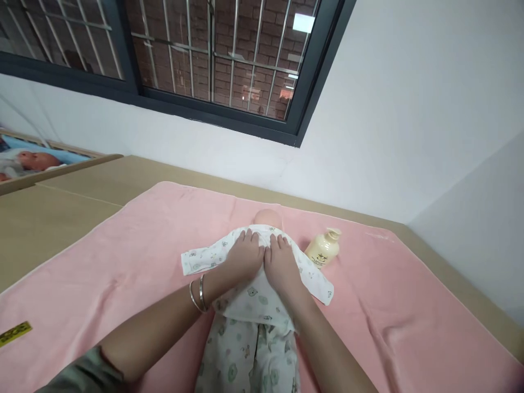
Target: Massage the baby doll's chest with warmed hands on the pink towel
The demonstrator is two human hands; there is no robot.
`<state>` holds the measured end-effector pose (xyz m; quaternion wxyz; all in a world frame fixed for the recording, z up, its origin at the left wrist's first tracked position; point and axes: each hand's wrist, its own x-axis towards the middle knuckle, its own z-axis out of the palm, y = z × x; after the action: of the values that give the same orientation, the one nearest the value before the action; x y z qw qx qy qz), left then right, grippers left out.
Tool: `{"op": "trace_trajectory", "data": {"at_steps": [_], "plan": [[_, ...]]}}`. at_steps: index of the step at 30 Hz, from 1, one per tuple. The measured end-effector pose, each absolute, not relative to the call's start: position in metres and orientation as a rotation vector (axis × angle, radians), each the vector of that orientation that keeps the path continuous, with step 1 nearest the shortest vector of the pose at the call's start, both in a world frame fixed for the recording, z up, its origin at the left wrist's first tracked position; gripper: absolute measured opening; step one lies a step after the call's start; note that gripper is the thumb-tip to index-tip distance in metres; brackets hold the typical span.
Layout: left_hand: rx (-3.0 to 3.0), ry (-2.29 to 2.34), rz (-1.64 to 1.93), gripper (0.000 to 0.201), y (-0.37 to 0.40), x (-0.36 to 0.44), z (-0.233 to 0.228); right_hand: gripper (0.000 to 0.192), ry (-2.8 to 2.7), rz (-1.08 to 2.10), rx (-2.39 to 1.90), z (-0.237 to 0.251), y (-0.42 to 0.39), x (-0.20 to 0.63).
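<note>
A baby doll in a white printed top (262, 295) and matching trousers (233, 360) lies stretched out on a pink blanket (155, 234). Only the bare crown of its head (268, 218) shows beyond the collar; I cannot tell whether it lies face up or face down. The sleeves spread to both sides. My left hand (245, 256), with two bangles at the wrist, rests flat on the upper part of the top. Beside it, nearly touching, my right hand (281, 262) lies flat on the cloth too, fingers stretched toward the collar. Neither hand grips anything visible.
A cream pump bottle (325, 247) leans by the doll's right-hand sleeve. On the blanket's left edge is a yellow and black strip (15, 333). Another doll (39, 160) lies in a blue-lined bed at far left. A barred window (221, 54) is set in the white wall behind.
</note>
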<state>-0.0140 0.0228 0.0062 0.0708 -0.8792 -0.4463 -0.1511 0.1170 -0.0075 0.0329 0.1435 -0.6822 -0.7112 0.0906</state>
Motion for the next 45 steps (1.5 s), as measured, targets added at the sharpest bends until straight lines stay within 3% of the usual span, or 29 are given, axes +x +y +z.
{"op": "trace_trajectory", "data": {"at_steps": [5,14,23,29,34,39,45], "plan": [[-2.624,-1.614,-0.687,0.036,0.045,-0.021,0.004,0.058,-2.21,0.17,-1.869,0.031,-0.026,0.101],[-2.407,-1.567,-0.791,0.043,0.013,-0.001,-0.012,0.056,-1.97,0.329,-1.796,0.02,0.014,0.144],[-2.476,-1.559,-0.899,0.043,0.023,-0.01,-0.007,0.051,-1.994,0.175,-1.835,0.026,0.002,0.132],[-2.517,-1.561,-0.754,0.044,0.026,-0.013,-0.002,0.051,-2.056,0.078,-1.924,0.03,-0.013,0.114],[-2.489,-1.489,-0.563,0.041,-0.001,-0.004,0.0,0.052,-2.001,0.254,-1.83,0.03,0.002,0.134],[-2.615,-1.365,-0.572,0.029,0.009,-0.01,0.005,0.056,-2.02,0.231,-1.878,0.031,0.001,0.135],[-2.533,-1.502,-0.651,0.038,0.043,-0.019,-0.008,0.054,-2.112,0.123,-1.906,0.035,-0.015,0.111]]}}
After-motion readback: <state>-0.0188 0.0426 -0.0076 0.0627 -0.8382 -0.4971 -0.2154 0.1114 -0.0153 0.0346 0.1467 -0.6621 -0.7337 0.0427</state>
